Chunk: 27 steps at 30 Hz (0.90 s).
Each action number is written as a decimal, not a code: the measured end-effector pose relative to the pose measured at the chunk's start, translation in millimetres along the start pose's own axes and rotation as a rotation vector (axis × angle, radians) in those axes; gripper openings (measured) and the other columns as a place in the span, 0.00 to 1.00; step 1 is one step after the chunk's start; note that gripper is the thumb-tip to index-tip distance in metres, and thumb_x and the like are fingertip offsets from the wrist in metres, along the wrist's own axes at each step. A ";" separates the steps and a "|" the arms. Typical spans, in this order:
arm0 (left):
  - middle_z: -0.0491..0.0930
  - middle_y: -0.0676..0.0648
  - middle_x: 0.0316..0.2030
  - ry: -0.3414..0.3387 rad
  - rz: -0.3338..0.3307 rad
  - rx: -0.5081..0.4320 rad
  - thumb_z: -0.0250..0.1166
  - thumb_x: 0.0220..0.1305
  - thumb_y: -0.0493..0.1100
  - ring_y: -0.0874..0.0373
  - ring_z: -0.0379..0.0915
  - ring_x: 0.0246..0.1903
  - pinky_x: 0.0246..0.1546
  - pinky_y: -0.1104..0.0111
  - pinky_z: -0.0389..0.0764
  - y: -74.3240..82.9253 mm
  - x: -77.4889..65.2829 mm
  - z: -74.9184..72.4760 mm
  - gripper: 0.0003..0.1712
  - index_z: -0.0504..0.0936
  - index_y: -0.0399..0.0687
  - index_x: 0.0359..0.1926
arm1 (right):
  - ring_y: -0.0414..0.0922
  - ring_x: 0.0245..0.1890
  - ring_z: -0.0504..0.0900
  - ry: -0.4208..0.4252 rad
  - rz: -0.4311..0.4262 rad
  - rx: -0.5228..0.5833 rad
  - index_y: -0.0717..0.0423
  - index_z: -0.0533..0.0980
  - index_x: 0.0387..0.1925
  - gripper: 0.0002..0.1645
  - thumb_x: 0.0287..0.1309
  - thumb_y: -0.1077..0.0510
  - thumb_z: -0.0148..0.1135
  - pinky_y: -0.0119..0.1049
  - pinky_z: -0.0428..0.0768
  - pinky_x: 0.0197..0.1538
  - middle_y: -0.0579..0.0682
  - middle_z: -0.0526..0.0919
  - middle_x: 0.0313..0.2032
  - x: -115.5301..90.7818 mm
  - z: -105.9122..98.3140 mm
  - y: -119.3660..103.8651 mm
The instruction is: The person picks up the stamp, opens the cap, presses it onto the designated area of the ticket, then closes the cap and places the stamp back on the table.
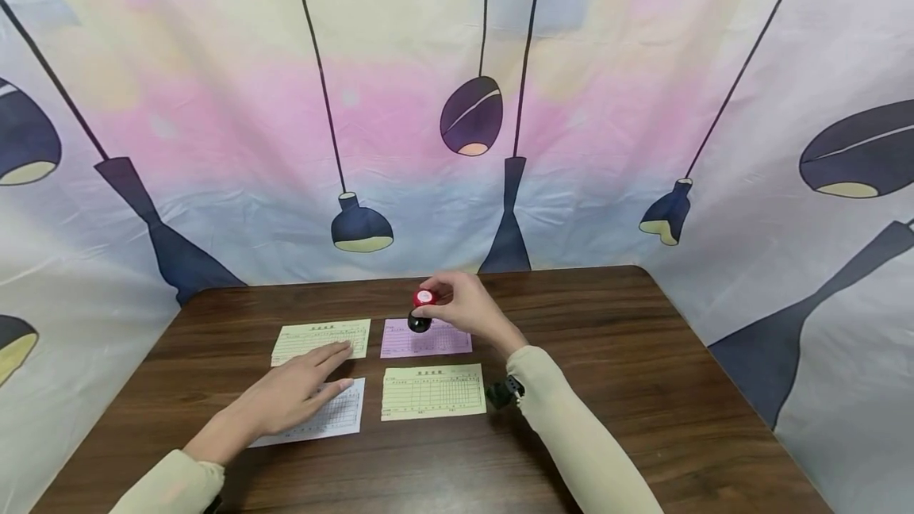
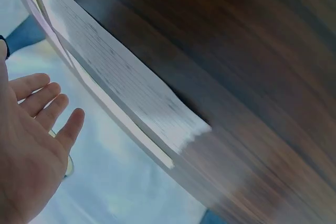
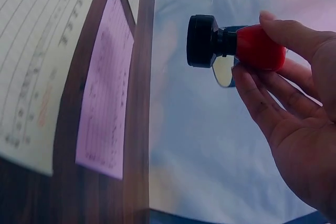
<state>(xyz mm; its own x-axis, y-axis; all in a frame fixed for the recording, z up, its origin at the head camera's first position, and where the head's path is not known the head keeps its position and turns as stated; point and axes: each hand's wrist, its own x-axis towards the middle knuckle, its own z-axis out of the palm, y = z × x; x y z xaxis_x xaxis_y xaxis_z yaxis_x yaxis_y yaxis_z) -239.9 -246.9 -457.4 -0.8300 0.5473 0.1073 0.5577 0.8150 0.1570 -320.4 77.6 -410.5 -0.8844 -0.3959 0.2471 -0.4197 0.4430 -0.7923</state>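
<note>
Pinching a stamp (image 3: 247, 48) by its red handle in the right hand (image 1: 467, 306), with the thumb on one side and the bent fingers on the other. In the right wrist view, shows in profile: first the handle, then a narrow neck, then the wide black head, raised apart from the paper. In the head view, appears in front of the purple slip (image 1: 451, 341), and offers there a round white label on its top, which is hidden from the right wrist.

Extending the left hand (image 1: 293, 391) with straight, slightly spread fingers, over the white slip (image 1: 339, 420) and the near corner of the upper pale green slip (image 1: 314, 335). In the head view, looks almost laid on the paper; in the left wrist view, presents the bare palm, lifted above the slips.

Farther out, a second pale green slip (image 1: 433, 393), nearer to the person than the purple one. Under all four, a dark wooden table (image 1: 643, 387); behind it, a pastel curtain (image 1: 236, 117) with printed lamps. Around both forearms, pale sleeves (image 1: 581, 435).
</note>
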 end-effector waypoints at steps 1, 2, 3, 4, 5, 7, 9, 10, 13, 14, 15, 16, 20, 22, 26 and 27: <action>0.71 0.40 0.75 -0.004 0.007 -0.006 0.49 0.82 0.65 0.39 0.72 0.72 0.68 0.42 0.76 2.4 1.7 0.6 0.38 0.71 0.43 0.76 | 0.39 0.43 0.88 0.003 0.005 -0.002 0.47 0.86 0.50 0.19 0.57 0.52 0.80 0.36 0.88 0.48 0.45 0.90 0.45 -1.9 -1.6 2.0; 0.71 0.40 0.75 -0.008 0.012 -0.015 0.48 0.82 0.65 0.39 0.71 0.72 0.69 0.43 0.76 5.2 3.4 1.1 0.38 0.71 0.42 0.76 | 0.39 0.43 0.88 0.007 0.008 -0.004 0.47 0.86 0.50 0.19 0.57 0.51 0.80 0.36 0.88 0.48 0.45 0.90 0.45 -3.7 -3.1 4.1; 0.71 0.40 0.75 -0.010 0.018 -0.019 0.48 0.82 0.65 0.39 0.71 0.72 0.69 0.43 0.76 7.4 4.9 1.8 0.38 0.71 0.42 0.76 | 0.39 0.43 0.88 0.011 0.009 -0.005 0.47 0.86 0.50 0.19 0.57 0.51 0.80 0.37 0.88 0.48 0.45 0.90 0.44 -5.2 -4.5 6.1; 0.70 0.40 0.76 -0.016 0.015 -0.024 0.48 0.82 0.65 0.39 0.71 0.73 0.69 0.43 0.76 9.6 6.6 2.9 0.38 0.71 0.43 0.76 | 0.39 0.43 0.88 0.016 0.012 -0.009 0.47 0.86 0.50 0.19 0.57 0.51 0.81 0.37 0.88 0.49 0.45 0.90 0.44 -6.8 -5.9 8.2; 0.70 0.40 0.76 -0.022 0.015 -0.026 0.47 0.82 0.65 0.39 0.70 0.73 0.70 0.43 0.75 11.5 8.4 4.1 0.38 0.71 0.43 0.76 | 0.39 0.42 0.88 0.020 0.013 -0.013 0.47 0.86 0.50 0.19 0.56 0.51 0.81 0.37 0.88 0.49 0.44 0.90 0.44 -8.3 -7.2 10.2; 0.70 0.40 0.76 -0.039 0.015 -0.038 0.46 0.82 0.66 0.40 0.69 0.74 0.71 0.44 0.75 15.2 11.8 6.0 0.39 0.70 0.43 0.77 | 0.38 0.42 0.88 0.026 0.011 -0.020 0.46 0.86 0.50 0.19 0.57 0.50 0.80 0.37 0.88 0.49 0.44 0.90 0.44 -11.2 -9.9 14.6; 0.69 0.40 0.77 -0.061 0.012 -0.047 0.46 0.82 0.66 0.40 0.68 0.75 0.71 0.44 0.74 18.4 15.3 8.0 0.40 0.69 0.43 0.77 | 0.39 0.42 0.88 0.027 0.002 -0.024 0.46 0.86 0.50 0.19 0.57 0.50 0.80 0.37 0.88 0.48 0.45 0.90 0.44 -14.1 -12.9 18.7; 0.68 0.40 0.77 -0.076 0.008 -0.051 0.45 0.82 0.67 0.40 0.67 0.76 0.71 0.44 0.74 20.0 16.8 8.8 0.40 0.69 0.44 0.78 | 0.39 0.42 0.88 0.027 0.000 -0.027 0.46 0.86 0.50 0.19 0.57 0.50 0.80 0.37 0.88 0.48 0.44 0.90 0.44 -15.5 -14.3 20.9; 0.66 0.40 0.79 -0.108 0.014 -0.049 0.46 0.82 0.67 0.39 0.64 0.77 0.72 0.44 0.73 24.2 21.5 11.4 0.41 0.67 0.44 0.79 | 0.39 0.42 0.88 0.033 -0.005 -0.023 0.46 0.86 0.49 0.18 0.57 0.50 0.80 0.37 0.88 0.47 0.45 0.90 0.43 -19.4 -18.8 26.8; 0.65 0.40 0.79 -0.118 0.014 -0.048 0.46 0.82 0.67 0.38 0.63 0.78 0.72 0.43 0.73 25.6 22.9 12.2 0.41 0.67 0.44 0.79 | 0.39 0.42 0.88 0.037 -0.003 -0.024 0.46 0.86 0.49 0.18 0.57 0.50 0.80 0.36 0.88 0.46 0.45 0.90 0.43 -20.5 -20.0 29.2; 0.64 0.40 0.80 -0.127 0.016 -0.043 0.46 0.82 0.67 0.38 0.62 0.78 0.73 0.43 0.72 26.8 24.3 13.2 0.41 0.66 0.44 0.79 | 0.39 0.42 0.88 0.040 -0.001 -0.026 0.46 0.86 0.49 0.18 0.57 0.50 0.80 0.36 0.88 0.46 0.45 0.90 0.43 -21.6 -21.1 31.1; 0.62 0.41 0.80 -0.134 0.017 -0.038 0.46 0.82 0.67 0.37 0.61 0.79 0.74 0.43 0.71 27.9 25.5 14.1 0.41 0.65 0.45 0.80 | 0.39 0.41 0.88 0.043 0.002 -0.028 0.46 0.86 0.49 0.19 0.57 0.51 0.80 0.36 0.88 0.46 0.45 0.90 0.43 -22.5 -22.2 32.8; 0.57 0.41 0.82 -0.162 0.026 -0.028 0.47 0.82 0.65 0.38 0.57 0.81 0.78 0.43 0.65 31.3 30.7 17.7 0.41 0.62 0.44 0.81 | 0.39 0.42 0.88 0.037 0.021 -0.029 0.46 0.86 0.51 0.20 0.57 0.51 0.80 0.35 0.88 0.46 0.45 0.90 0.44 -27.0 -24.5 38.1; 0.56 0.42 0.83 -0.177 0.029 -0.018 0.47 0.82 0.65 0.40 0.55 0.81 0.79 0.44 0.62 31.9 32.7 19.5 0.41 0.60 0.44 0.82 | 0.39 0.41 0.88 0.032 0.036 -0.022 0.47 0.86 0.51 0.20 0.57 0.51 0.80 0.35 0.88 0.46 0.46 0.90 0.44 -29.0 -24.8 40.0; 0.54 0.43 0.83 -0.216 0.024 -0.016 0.46 0.82 0.67 0.43 0.54 0.82 0.81 0.45 0.60 31.0 33.8 22.4 0.43 0.58 0.45 0.83 | 0.39 0.40 0.88 0.028 0.048 -0.021 0.48 0.86 0.51 0.20 0.57 0.51 0.80 0.34 0.88 0.45 0.46 0.90 0.44 -30.8 -23.8 44.5; 0.54 0.43 0.84 -0.227 0.021 -0.018 0.46 0.82 0.67 0.44 0.53 0.82 0.81 0.45 0.59 30.6 33.4 23.1 0.43 0.57 0.45 0.83 | 0.39 0.40 0.88 0.029 0.048 -0.024 0.48 0.86 0.51 0.20 0.57 0.52 0.80 0.34 0.88 0.45 0.46 0.90 0.44 -30.8 -23.2 45.6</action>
<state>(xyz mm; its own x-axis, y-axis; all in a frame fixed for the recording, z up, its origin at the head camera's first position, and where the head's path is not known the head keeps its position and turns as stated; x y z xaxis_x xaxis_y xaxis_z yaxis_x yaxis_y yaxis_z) -250.6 -199.3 -471.7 -0.7964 0.5942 -0.1126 0.5728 0.8008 0.1750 -317.1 128.7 -441.3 -0.9091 -0.3503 0.2255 -0.3810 0.4803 -0.7900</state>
